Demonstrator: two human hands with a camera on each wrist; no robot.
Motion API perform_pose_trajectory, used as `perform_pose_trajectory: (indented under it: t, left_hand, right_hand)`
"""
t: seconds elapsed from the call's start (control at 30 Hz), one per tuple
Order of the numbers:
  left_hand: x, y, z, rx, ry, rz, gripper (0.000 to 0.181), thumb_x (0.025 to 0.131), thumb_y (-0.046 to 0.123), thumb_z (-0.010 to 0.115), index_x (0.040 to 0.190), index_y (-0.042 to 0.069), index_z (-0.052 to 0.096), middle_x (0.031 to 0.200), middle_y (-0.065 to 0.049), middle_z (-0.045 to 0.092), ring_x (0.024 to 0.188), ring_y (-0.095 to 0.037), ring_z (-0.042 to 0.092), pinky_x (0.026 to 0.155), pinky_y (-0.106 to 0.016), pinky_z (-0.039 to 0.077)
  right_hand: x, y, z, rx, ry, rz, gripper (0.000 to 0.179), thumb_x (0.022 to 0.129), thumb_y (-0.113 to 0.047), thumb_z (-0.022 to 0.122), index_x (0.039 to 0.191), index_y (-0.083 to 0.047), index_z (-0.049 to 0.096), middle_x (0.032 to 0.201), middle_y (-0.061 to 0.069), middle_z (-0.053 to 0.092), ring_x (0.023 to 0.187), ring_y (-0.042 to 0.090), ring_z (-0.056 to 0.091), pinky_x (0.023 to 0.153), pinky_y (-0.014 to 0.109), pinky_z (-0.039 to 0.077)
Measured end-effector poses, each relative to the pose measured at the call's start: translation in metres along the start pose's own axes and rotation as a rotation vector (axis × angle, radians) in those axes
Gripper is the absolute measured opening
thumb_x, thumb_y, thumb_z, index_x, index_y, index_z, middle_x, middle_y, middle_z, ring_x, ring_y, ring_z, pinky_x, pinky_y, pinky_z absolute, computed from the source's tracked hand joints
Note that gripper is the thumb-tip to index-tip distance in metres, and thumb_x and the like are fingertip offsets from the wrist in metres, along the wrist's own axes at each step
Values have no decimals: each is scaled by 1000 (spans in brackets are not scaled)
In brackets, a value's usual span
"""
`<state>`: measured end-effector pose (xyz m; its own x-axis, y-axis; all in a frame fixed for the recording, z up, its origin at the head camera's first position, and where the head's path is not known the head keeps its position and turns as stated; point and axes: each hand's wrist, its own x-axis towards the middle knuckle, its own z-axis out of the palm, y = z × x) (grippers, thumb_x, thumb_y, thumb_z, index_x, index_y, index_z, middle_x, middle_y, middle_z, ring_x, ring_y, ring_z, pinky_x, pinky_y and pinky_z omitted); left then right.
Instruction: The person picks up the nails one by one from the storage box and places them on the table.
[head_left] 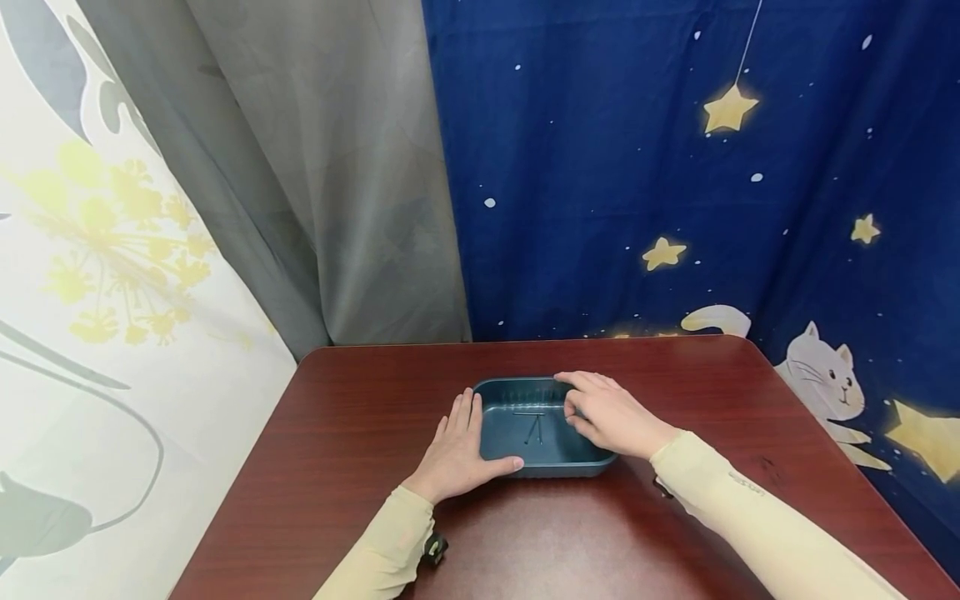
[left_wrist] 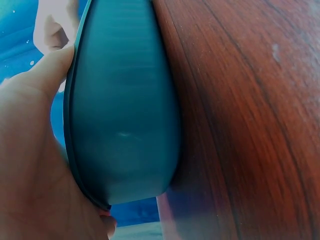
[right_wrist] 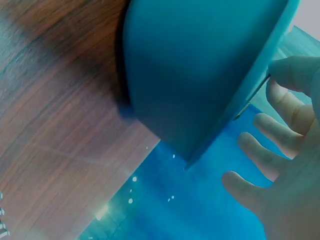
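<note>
A dark teal rectangular tray (head_left: 555,470) sits on the table. My left hand (head_left: 452,462) rests at its front left corner, straight fingers along the left rim and the thumb across the front rim. Over the right side of the tray, my right hand (head_left: 615,418) pinches a long thin screw (right_wrist: 253,97) between thumb and index finger. Its other fingers spread loosely, as the right wrist view shows. Several similar thin screws (head_left: 529,413) lie on the tray floor, some crossing at an angle.
The reddish-brown wooden table (head_left: 360,433) extends around the tray. Behind its back edge hang a grey curtain (head_left: 375,208) and a blue star-patterned curtain (head_left: 570,167). A white flower-patterned cloth (head_left: 112,417) hangs at the left.
</note>
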<state>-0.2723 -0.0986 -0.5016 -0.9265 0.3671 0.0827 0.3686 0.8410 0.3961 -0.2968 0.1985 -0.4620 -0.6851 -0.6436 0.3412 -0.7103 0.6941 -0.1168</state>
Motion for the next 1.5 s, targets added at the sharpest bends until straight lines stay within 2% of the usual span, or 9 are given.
perform_pose_trajectory:
  t: [0.23, 0.53, 0.93, 1.3, 1.5]
  left_hand:
    - [-1, 0, -1, 1, 4, 7, 131, 73, 92, 50, 161, 4, 12, 168, -11, 1, 154, -29, 5, 119, -54, 18]
    - [-2, -1, -1, 9, 8, 23, 130, 74, 91, 51, 161, 3, 11, 168, -10, 0, 154, -29, 5, 119, -54, 17]
    - [-2, -2, 2, 0, 14, 24, 128, 76, 88, 53, 161, 2, 13, 168, -11, 1, 154, -31, 6, 118, -55, 17]
    - [-1, -2, 2, 4, 15, 22, 130, 74, 93, 48, 161, 3, 12, 168, -10, 1, 154, -30, 5, 118, -55, 18]
    - [-1, -1, 1, 5, 12, 22, 129, 75, 91, 50, 161, 3, 13, 168, -11, 1, 154, -30, 6, 118, -56, 19]
  right_hand:
    - [-9, 11, -14, -42, 42, 61, 18, 90, -19, 75, 85, -27, 59, 148, 11, 50, 134, 30, 47, 108, 56, 36]
    - [-24, 31, -36, -79, 88, 135, 15, 90, -18, 74, 84, -24, 61, 145, 14, 52, 131, 35, 49, 106, 61, 36]
    - [-45, 53, -51, -114, 120, 179, 14, 89, -15, 74, 83, -22, 63, 141, 17, 54, 128, 37, 50, 105, 61, 34]
    - [-66, 67, -57, -96, 118, 248, 15, 87, -10, 77, 82, -19, 65, 137, 21, 55, 126, 40, 50, 100, 64, 37]
    - [-79, 85, -52, -110, 127, 285, 17, 86, -10, 77, 80, -20, 65, 136, 22, 56, 122, 42, 54, 93, 64, 43]
